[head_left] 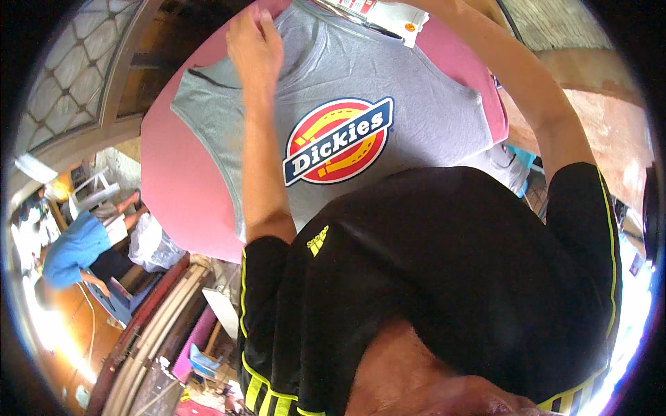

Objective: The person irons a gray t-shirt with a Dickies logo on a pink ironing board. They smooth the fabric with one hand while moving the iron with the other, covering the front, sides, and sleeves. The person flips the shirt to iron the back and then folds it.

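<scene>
A grey sleeveless shirt (423,90) with a large red, yellow and blue print lies spread over a pink padded board (180,166). Up at its left shoulder is my left hand (255,48), its fingers bent and drawn together against the cloth; the fingertips are partly hidden. My right arm reaches from the right to the top edge, where the hand itself is cut off. Under that forearm, on the neck of the shirt, sits a white object (397,19) with red marks and a dark shiny edge; its kind is unclear.
A metal lattice (69,76) borders the far left. Below it, a person in a blue shirt (80,243) bends over beside a clear plastic bag (154,243). Long wooden strips (156,326) and clutter lie at the lower left. A rough wall (603,132) stands on the right.
</scene>
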A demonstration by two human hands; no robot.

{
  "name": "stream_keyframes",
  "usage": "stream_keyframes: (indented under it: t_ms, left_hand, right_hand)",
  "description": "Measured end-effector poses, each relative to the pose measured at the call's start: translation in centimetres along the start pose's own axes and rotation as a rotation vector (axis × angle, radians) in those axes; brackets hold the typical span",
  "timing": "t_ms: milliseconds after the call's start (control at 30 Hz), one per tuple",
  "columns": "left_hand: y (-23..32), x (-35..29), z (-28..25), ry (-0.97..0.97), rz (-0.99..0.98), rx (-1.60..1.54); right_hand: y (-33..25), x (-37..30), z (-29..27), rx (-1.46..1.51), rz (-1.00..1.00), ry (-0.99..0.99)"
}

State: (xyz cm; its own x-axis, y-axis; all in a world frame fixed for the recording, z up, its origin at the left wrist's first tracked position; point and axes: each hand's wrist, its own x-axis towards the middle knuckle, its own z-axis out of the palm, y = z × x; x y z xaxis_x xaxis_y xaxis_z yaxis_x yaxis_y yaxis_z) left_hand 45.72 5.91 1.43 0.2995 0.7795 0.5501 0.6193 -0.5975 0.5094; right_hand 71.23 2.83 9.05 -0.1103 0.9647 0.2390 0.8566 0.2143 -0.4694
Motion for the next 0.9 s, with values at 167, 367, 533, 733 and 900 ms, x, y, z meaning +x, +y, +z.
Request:
stream_keyframes:
  t_ms: [167,367,533,733,900]
  left_hand:
    - [2.1,-11.0,-2.0,0.036,-0.219,0.607]
    - [-2.9,-10.5,-4.6,0.050,-0.271,0.636]
    - [-4.1,-9.8,-4.8,0.029,-0.178,0.595]
    - [-1.4,-10.8,-6.6,-0.011,0.007,0.228]
    - [-3.1,-10.7,-6.6,-0.109,-0.018,0.297]
  right_hand:
    - [-0.7,-1.0,-0.9,0.028,-0.022,-0.109]
    - [-0.9,-7.9,-3.1,-0.173,-0.153,-0.288]
    - [-1.0,-6.8,-3.0,-0.004,-0.372,-0.403]
    - [-2.1,-4.6,-2.4,-0.023,-0.562,-0.455]
    - [-1.9,-4.8,-4.0,-0.020,-0.444,-0.637]
